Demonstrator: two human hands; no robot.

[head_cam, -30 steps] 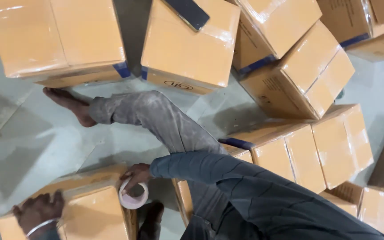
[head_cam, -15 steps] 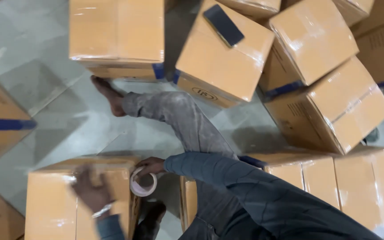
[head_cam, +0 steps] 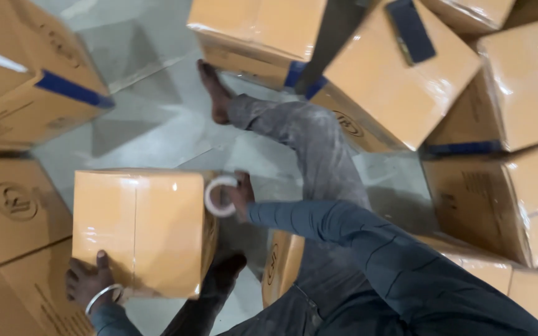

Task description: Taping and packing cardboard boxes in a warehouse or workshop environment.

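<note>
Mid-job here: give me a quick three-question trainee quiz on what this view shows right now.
1. True or false: the right hand holds the tape roll against the far edge of the taped carton.
2. Where does the left hand rest? A) on the dark flat object B) on the near corner of the taped carton C) on the bare foot
3. Fill in: the dark flat object lies on top of a ____ beyond the bent leg.

Key: 1 true; 2 B; 3 carton.
</note>
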